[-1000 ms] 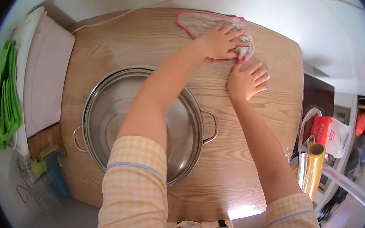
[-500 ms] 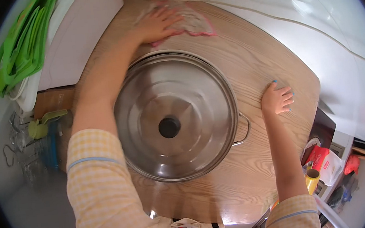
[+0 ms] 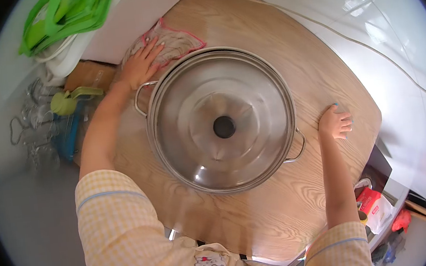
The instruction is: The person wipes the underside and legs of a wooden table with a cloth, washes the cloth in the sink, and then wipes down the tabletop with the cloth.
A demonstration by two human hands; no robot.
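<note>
My left hand (image 3: 139, 68) lies flat on a thin grey cloth (image 3: 175, 42) with pink edging, its fingers stretched out and pressing on it. The cloth is spread on the wooden tabletop, against the white box-shaped thing. To the right of that hand stands a large round steel pot with its metal lid (image 3: 184, 110) on; the lid has a black knob (image 3: 224, 127). A loop handle sticks out on each side of the pot. Right of the pot, my right hand (image 3: 334, 122) rests open on the tabletop, fingers slightly bent, holding nothing.
A pale cable (image 3: 326, 27) runs along the table's back edge by the tiled wall. Green plastic items (image 3: 68, 18) sit on the white box (image 3: 133, 19). Clear glassware (image 3: 38, 125) and a yellow-green cup (image 3: 64, 103) are at left. A red-and-white package (image 3: 376, 209) lies lower right.
My left hand has moved left and back towards me with the cloth, from behind the pot to its left side. The camera view has shifted; my right hand stays on the table.
</note>
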